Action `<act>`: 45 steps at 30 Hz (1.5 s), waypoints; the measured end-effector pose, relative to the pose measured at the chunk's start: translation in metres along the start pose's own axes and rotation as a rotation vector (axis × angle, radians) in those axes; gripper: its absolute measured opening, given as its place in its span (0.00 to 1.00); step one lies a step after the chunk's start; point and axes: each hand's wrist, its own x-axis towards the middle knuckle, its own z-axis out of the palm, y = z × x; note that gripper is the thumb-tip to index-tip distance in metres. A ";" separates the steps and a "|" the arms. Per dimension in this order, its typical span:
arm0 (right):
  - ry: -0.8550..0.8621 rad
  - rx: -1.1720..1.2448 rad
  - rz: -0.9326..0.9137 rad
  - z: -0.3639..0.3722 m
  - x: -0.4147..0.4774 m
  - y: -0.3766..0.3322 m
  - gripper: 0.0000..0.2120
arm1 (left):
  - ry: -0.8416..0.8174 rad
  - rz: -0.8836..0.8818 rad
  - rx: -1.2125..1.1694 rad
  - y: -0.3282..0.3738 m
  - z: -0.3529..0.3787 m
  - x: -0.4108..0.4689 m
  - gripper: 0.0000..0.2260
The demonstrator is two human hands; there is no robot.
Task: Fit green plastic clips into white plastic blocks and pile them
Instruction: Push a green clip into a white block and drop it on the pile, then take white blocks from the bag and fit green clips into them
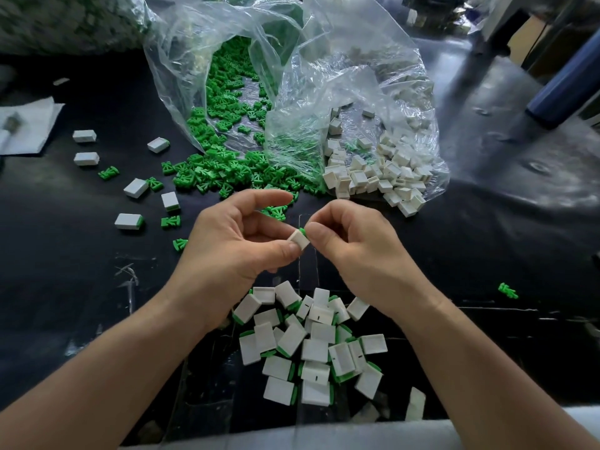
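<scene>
Scuffed black worktable (81, 287) bears a clip bag (181, 76), a block bag (357, 92) and a pile of fitted blocks (311, 349). Left hand (233, 241) pinches a white block (299, 240); right hand (354, 245) pinches its green clip (302, 231).

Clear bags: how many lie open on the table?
2: the clip bag at back centre, the block bag to its right. The blurred top-left mass may be another.

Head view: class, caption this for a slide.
The left hand holds a white block, the right hand pushes in a green clip, above the finished pile.
</scene>
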 end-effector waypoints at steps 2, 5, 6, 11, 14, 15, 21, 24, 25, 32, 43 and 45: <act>-0.015 -0.026 -0.001 0.002 0.000 0.000 0.11 | 0.002 -0.003 0.015 0.000 -0.001 0.001 0.20; -0.030 -0.031 -0.001 0.002 0.001 0.001 0.10 | 0.007 -0.008 0.033 -0.001 -0.002 0.001 0.19; -0.021 -0.019 0.000 0.001 0.001 0.002 0.09 | 0.008 -0.013 0.038 -0.001 -0.002 0.001 0.19; 0.158 -0.151 -0.017 -0.009 0.011 0.012 0.06 | -0.191 -0.059 0.046 0.003 0.001 -0.006 0.17; 0.272 -0.309 -0.030 -0.012 0.018 0.018 0.08 | -0.278 -0.082 0.079 0.003 0.003 -0.009 0.18; 0.296 -0.345 -0.031 -0.013 0.020 0.021 0.11 | -0.253 -0.080 0.075 0.003 0.003 -0.008 0.17; 0.327 -0.489 -0.075 -0.014 0.035 0.033 0.23 | -0.123 -0.103 0.017 0.003 0.001 -0.004 0.12; 0.284 -0.471 -0.112 -0.011 0.040 0.037 0.25 | -0.106 -0.107 0.009 0.002 0.001 -0.003 0.11; 0.271 -0.474 -0.104 -0.010 0.042 0.039 0.26 | -0.098 -0.107 0.009 0.002 0.001 -0.003 0.11; 0.404 -0.416 -0.107 -0.013 0.045 0.045 0.11 | -0.051 -0.107 0.011 -0.003 -0.002 0.000 0.06; 0.036 0.223 -0.142 0.014 0.015 0.013 0.09 | 0.107 0.007 0.102 -0.010 -0.006 0.008 0.16; 0.019 0.249 -0.154 0.016 0.013 0.011 0.06 | 0.103 0.016 0.092 -0.008 -0.005 0.007 0.12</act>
